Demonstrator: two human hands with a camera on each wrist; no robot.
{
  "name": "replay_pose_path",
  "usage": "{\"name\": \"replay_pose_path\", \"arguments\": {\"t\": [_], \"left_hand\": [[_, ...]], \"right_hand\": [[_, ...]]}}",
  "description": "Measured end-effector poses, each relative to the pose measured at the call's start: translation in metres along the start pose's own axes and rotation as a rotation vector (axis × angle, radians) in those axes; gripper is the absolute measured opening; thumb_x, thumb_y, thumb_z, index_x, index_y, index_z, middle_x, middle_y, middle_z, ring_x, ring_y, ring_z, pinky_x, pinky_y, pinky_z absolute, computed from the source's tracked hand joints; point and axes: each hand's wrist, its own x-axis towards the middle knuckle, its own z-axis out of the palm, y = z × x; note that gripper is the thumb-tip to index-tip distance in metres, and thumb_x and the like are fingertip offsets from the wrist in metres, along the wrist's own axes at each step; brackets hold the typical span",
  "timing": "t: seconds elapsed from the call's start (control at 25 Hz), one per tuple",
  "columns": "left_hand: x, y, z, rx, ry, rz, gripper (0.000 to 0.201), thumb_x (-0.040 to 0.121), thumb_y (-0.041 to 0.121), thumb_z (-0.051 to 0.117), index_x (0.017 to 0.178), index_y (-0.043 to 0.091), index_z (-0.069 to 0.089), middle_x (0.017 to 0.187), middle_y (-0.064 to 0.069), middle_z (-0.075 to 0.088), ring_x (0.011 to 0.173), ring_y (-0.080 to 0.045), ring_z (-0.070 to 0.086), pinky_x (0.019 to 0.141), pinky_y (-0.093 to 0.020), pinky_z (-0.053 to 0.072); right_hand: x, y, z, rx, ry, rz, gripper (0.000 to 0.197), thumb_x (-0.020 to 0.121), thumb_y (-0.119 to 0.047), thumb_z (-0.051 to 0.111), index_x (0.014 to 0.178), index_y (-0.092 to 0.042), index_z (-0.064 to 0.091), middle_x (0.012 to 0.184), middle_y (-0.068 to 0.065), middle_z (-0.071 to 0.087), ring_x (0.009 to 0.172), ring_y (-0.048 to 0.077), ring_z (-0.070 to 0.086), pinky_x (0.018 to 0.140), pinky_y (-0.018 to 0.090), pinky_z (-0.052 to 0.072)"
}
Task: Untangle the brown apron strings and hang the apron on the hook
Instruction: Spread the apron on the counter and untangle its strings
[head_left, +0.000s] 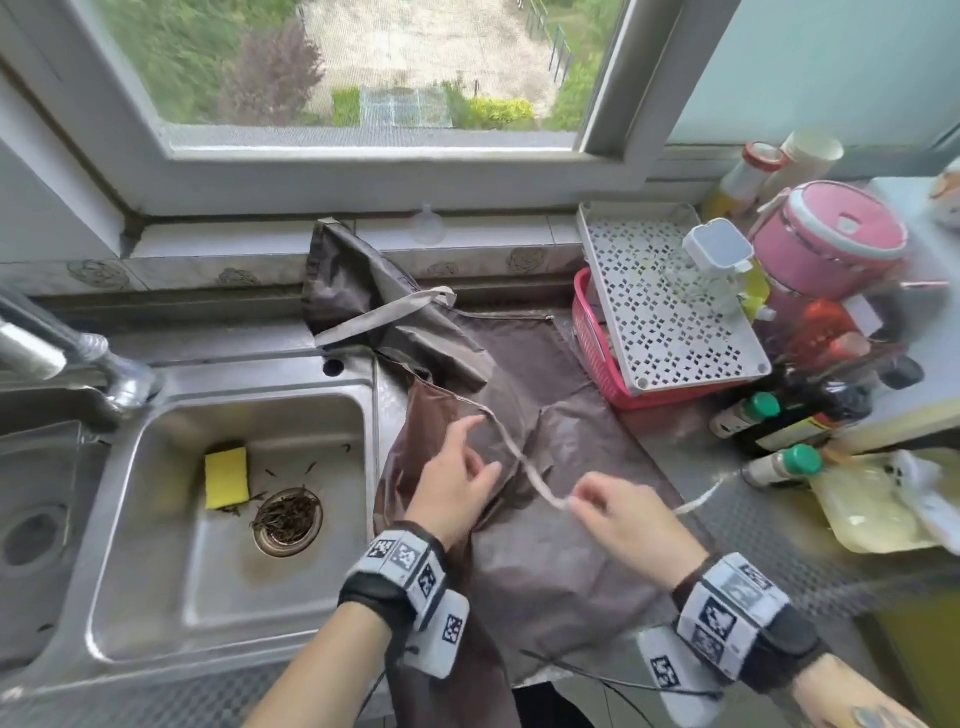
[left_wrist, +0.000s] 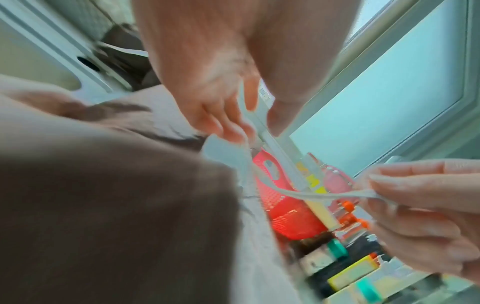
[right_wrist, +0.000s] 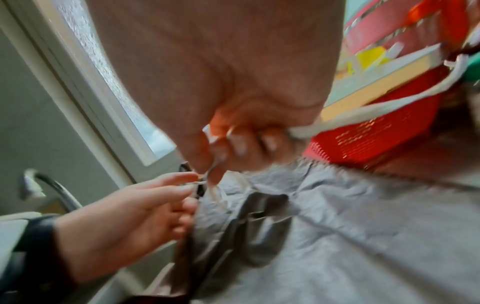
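Pinching the pale apron string (head_left: 524, 467) near its middle, the right hand (head_left: 618, 512) draws it taut across the brown apron (head_left: 561, 551), which lies spread on the table (head_left: 769, 525) beside the sink (head_left: 156, 525). The left hand (head_left: 457, 478) hovers loosely spread over the cloth, holding nothing (its fingertips near the string). A hard pull could tighten any remaining knot, or sweep the free end into the bottles (head_left: 769, 462). The clear hook (head_left: 427, 224) waits on the wall.
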Motion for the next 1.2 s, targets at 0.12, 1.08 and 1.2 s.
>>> {"name": "replay_pose_path", "arguments": {"t": [0.12, 1.08, 1.2], "left_hand": [[0.002, 0.016, 0.013, -0.484, -0.124, -0.223, 0.024, 0.094, 0.025, 0.048, 0.111, 0.013, 0.060, 0.093, -0.010, 0.067, 0.073, -0.018, 0.066, 0.068, -0.028, 0.055], [0.002, -0.066, -0.015, 0.203, 0.039, -0.480, 0.047, 0.079, 0.049, 0.062, 0.108, 0.014, 0.050, 0.119, -0.011, 0.054, 0.112, -0.028, 0.055, 0.096, -0.034, 0.041], [0.013, -0.064, -0.017, 0.291, -0.008, -0.445, 0.026, 0.085, 0.042, 0.054, 0.087, 0.017, 0.059, 0.107, -0.013, 0.068, 0.108, -0.031, 0.060, 0.091, -0.035, 0.045]], "right_hand": [[-0.009, -0.028, 0.006, 0.089, -0.460, -0.229, 0.010, 0.088, -0.033, 0.058, 0.087, -0.031, 0.068, 0.069, -0.015, 0.066, 0.069, -0.001, 0.060, 0.071, 0.016, 0.045], [0.185, -0.051, 0.020, 0.772, -0.198, 0.047, 0.032, 0.092, -0.037, 0.057, 0.121, -0.023, 0.053, 0.079, 0.010, 0.066, 0.058, 0.018, 0.062, 0.054, 0.022, 0.051], [0.177, -0.058, 0.021, 0.500, -0.195, -0.007, 0.016, 0.086, -0.029, 0.067, 0.081, -0.014, 0.067, 0.068, 0.006, 0.068, 0.061, 0.017, 0.059, 0.055, 0.020, 0.048]]}}
